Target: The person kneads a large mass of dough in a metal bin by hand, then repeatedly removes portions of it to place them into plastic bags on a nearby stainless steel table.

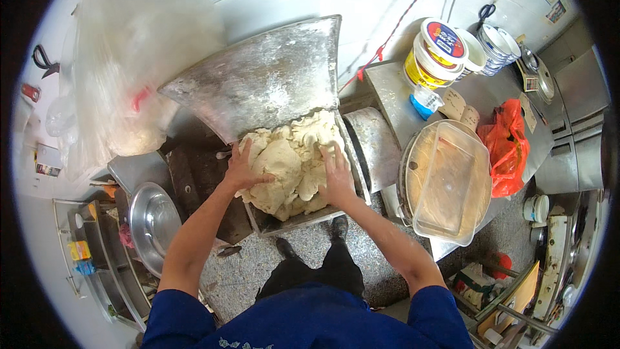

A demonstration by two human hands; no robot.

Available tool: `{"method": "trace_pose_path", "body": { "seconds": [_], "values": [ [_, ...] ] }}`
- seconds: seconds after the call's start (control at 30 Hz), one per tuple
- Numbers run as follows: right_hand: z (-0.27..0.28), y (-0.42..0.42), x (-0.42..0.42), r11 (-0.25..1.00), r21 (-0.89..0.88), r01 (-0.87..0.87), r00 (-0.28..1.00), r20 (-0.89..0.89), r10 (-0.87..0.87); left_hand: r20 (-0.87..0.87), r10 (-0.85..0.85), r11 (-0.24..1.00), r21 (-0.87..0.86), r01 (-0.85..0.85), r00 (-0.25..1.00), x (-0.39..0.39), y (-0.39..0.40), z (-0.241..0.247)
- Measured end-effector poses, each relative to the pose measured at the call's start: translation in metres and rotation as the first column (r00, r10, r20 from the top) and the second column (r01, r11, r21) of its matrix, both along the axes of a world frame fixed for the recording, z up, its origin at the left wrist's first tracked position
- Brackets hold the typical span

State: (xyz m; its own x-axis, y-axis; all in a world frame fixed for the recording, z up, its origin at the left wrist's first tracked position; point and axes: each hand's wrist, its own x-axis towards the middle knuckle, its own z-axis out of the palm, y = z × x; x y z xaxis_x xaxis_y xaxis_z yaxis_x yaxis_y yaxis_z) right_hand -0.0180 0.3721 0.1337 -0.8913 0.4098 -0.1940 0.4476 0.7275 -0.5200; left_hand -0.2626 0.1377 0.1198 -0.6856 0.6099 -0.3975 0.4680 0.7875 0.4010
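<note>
A big lumpy mass of pale dough (278, 165) fills a metal bin (290, 226), probably the trough of a dough mixer. Behind it, a flour-dusted metal lid (271, 77) stands raised. My left hand (243, 168) rests on the dough's left side, thumb and fingers spread. On the opposite side, my right hand (337, 179) lies against the dough with its fingers apart and pointing away from me. Neither hand closes around a piece; the dough lies between them.
At right, a steel table (387, 77) bears plastic tubs (428, 68), stacked bowls (494, 48), a red plastic bag (506, 155) and a clear plastic container (448, 189) on a round vessel. A metal basin (154, 228) stands left. Plastic sheeting (131, 58) hangs upper left.
</note>
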Motion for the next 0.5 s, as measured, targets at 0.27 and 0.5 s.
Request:
{"method": "trace_pose_path", "body": {
  "seconds": [0.27,0.5],
  "values": [
    [-0.031,0.030,-0.053,0.962,0.232,-0.144,0.981,0.161,0.108,-0.190,-0.302,0.951,-0.123,0.282,0.934,0.003,-0.021,0.027],
    [-0.115,0.026,-0.043,0.979,0.189,-0.081,0.983,0.176,0.048,-0.220,-0.275,0.960,-0.010,0.280,0.936,0.001,0.035,0.044]
  ]
}}
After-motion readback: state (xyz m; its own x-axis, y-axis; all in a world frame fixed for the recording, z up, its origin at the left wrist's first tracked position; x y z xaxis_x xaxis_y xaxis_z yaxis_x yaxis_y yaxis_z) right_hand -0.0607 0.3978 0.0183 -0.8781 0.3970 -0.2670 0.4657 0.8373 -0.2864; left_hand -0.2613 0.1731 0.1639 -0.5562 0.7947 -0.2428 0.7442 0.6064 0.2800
